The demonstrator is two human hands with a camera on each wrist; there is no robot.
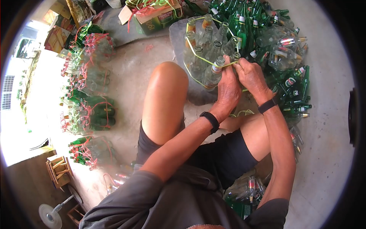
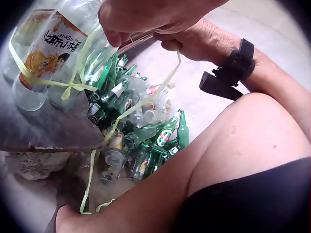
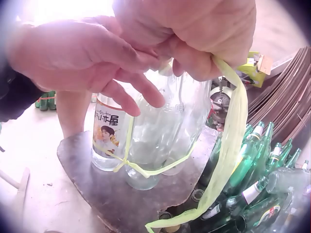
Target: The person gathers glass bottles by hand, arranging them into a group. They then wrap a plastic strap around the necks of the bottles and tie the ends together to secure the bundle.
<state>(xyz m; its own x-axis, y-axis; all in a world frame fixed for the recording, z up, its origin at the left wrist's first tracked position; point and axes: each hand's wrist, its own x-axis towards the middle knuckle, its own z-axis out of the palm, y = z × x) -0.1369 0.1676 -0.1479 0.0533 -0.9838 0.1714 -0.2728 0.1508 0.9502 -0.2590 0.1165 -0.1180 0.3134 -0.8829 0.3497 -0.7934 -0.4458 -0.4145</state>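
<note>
Clear bottles [image 1: 206, 38] stand in a group on a dark slab [image 1: 177, 42], with pale green twine [image 1: 204, 59] around their necks. Lower down, another twine loop with a knot [image 2: 70, 87] circles them. My left hand [image 1: 230, 89] is at the near-side necks, its thumb and forefinger pinched at the twine, other fingers loosely extended [image 3: 73, 58]. Beside it, my right hand [image 1: 251, 78] has curled fingers gripping the twine [image 3: 228, 145], whose loose length hangs down past the slab. The hands meet above the bottles; the exact pinch point is partly hidden.
Green bottles [image 1: 244, 32] and clear bottles [image 1: 284, 57] lie heaped right of the slab. Tied bottle bundles [image 1: 95, 110] line the floor at left. A carton [image 1: 160, 19] stands behind; a fan [image 1: 50, 215] and wooden stool [image 1: 59, 170] are at lower left.
</note>
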